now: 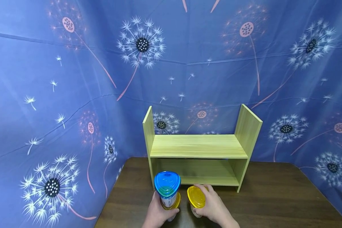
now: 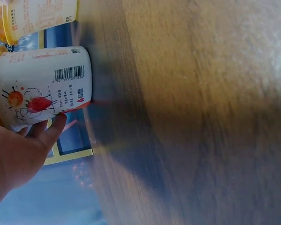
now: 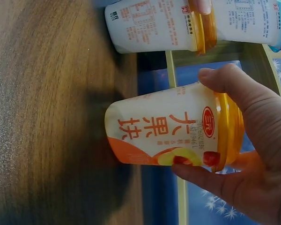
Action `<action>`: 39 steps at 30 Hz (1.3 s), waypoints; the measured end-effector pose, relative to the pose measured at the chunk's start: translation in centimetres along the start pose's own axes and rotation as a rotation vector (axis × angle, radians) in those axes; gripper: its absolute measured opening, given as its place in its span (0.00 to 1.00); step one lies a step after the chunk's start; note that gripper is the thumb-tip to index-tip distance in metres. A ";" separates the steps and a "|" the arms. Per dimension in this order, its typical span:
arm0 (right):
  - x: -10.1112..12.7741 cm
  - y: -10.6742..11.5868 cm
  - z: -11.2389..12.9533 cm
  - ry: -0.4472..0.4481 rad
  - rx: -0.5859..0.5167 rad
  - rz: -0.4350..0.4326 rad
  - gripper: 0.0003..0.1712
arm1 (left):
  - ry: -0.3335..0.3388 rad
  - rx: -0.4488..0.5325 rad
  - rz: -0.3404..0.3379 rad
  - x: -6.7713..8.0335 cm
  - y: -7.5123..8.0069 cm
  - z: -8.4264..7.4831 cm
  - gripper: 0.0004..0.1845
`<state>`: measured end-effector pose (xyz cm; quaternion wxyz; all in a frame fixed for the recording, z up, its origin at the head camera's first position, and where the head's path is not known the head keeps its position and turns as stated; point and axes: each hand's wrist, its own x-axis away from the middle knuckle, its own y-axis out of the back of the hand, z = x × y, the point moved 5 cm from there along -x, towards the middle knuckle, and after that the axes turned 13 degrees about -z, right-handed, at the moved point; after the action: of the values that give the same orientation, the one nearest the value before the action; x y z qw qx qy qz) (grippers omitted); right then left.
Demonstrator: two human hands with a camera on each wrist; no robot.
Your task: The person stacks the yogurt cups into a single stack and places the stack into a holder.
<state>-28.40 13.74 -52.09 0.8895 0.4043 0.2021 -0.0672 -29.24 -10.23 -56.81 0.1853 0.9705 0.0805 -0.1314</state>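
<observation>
Two white yogurt cups stand stacked at my left. The lower one (image 2: 42,89) has a yellow lid, and the upper one (image 3: 246,21) a blue lid (image 1: 167,182). My left hand (image 1: 157,212) grips the stack around the lower cup, near its yellow lid. A short way to the right, my right hand (image 1: 214,205) holds another yogurt cup (image 3: 164,129) by its upper part, thumb and fingers on opposite sides beneath the yellow lid (image 1: 196,196). This cup is upright, with orange print and fruit pictures. Whether the cup bases touch the table cannot be told.
Just beyond the hands a light wooden two-tier shelf (image 1: 199,146) stands on the dark brown table (image 1: 276,193). Its side panels rise above the upper board. Blue dandelion-print cloth (image 1: 188,76) hangs behind and at both sides.
</observation>
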 end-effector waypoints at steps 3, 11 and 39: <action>0.0 0.1 0.0 0.006 0.019 -0.017 0.49 | 0.018 0.012 0.016 -0.1 -0.1 -0.1 0.55; -0.3 0.9 0.7 0.024 0.037 -0.079 0.48 | 0.021 -0.002 -0.001 0.2 0.0 -0.5 0.54; -4.3 10.7 8.8 0.137 0.033 -0.234 0.50 | -0.010 0.015 0.002 0.1 0.0 -0.6 0.53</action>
<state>-26.58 14.09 -37.75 0.8529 0.3962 0.3071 -0.1458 -29.00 -10.01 -56.25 0.1785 0.9713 0.0776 -0.1365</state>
